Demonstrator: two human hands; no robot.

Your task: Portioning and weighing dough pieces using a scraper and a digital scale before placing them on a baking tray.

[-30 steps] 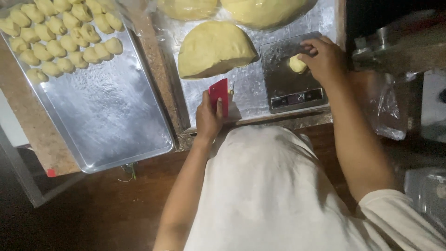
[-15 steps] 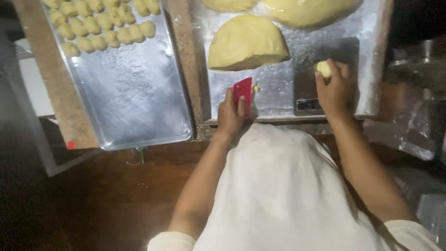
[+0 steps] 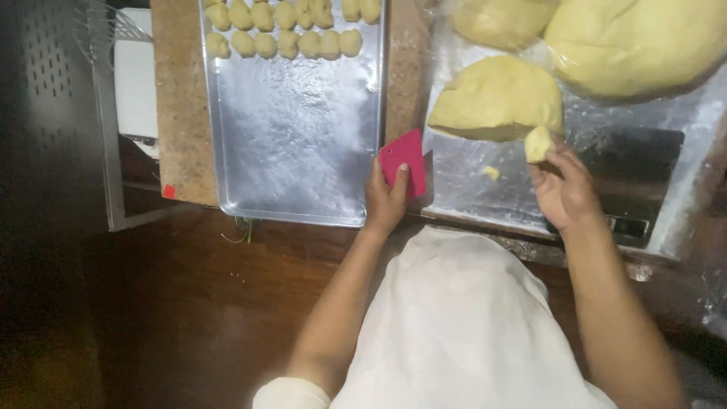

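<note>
Dough piece (image 3: pixel 538 144), small and pale yellow, sits pinched in the fingers (image 3: pixel 547 160) of the right hand (image 3: pixel 564 189), just below the cut edge of the dough wedge (image 3: pixel 500 98) and touching or nearly touching it. The hand hovers over the left edge of a dark scale (image 3: pixel 636 170), which lies at about 3 o'clock from the hand. A tiny dough crumb (image 3: pixel 491 173) lies on the floured metal sheet (image 3: pixel 469 189) at 9 o'clock from that hand.

The left hand (image 3: pixel 388 201) holds a red scraper (image 3: pixel 404 160), its fingers clamped on the lower part of the blade, which stands up toward 12 o'clock at the gap between the sheet and the baking tray (image 3: pixel 295 151).

The tray lies on the table (image 3: pixel 178 113) at 9 o'clock from the left hand; rows of small dough balls (image 3: pixel 288 30) fill its far end, while the near part is bare metal. At 1 o'clock from the right hand a large dough mass (image 3: pixel 636 45) rests under clear film, with another lump (image 3: pixel 500 19) beside it at 12 o'clock from the wedge. The person's white apron (image 3: pixel 462 326) fills the lower middle of the view.
</note>
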